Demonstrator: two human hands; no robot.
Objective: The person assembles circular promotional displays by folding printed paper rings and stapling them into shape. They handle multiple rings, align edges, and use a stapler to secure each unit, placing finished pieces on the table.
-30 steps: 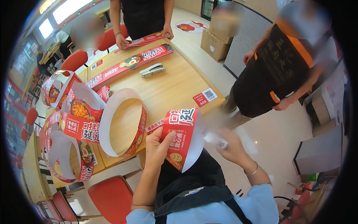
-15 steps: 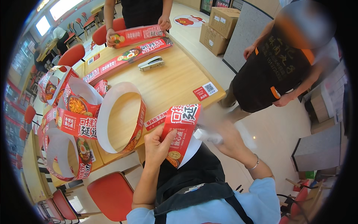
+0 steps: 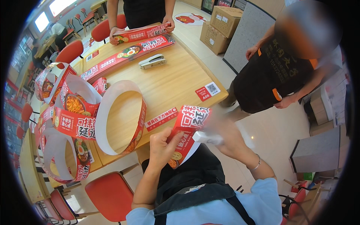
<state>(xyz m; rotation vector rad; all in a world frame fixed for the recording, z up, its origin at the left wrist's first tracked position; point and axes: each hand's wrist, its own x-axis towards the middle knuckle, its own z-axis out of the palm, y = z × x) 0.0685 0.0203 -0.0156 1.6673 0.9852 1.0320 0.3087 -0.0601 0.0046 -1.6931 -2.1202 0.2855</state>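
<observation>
My left hand (image 3: 160,148) pinches a red printed paper band (image 3: 185,123) between thumb and fingers, in front of my apron at the table's near edge. The band is bent over, and a bit of its white inner face shows below. Just right of it, my right hand (image 3: 235,141) is closed round a white stapler (image 3: 203,137), whose front end lies against the band's edge. Part of this hand and the stapler's upper side are blurred. Left of my hands, a closed paper ring (image 3: 119,88) stands on its edge on the wooden table (image 3: 176,80).
Several more paper rings (image 3: 77,125) crowd the table's left side. A stapler (image 3: 152,62) lies beside a stack of flat red bands (image 3: 125,56). Across the table a person's hands (image 3: 169,23) hold bands; another person in a dark apron (image 3: 272,78) stands at right. A red chair (image 3: 109,195) stands near left.
My left hand and the band have shifted slightly right, uncovering more of the red strip on the table edge. The right hand still grips the stapler at the band.
</observation>
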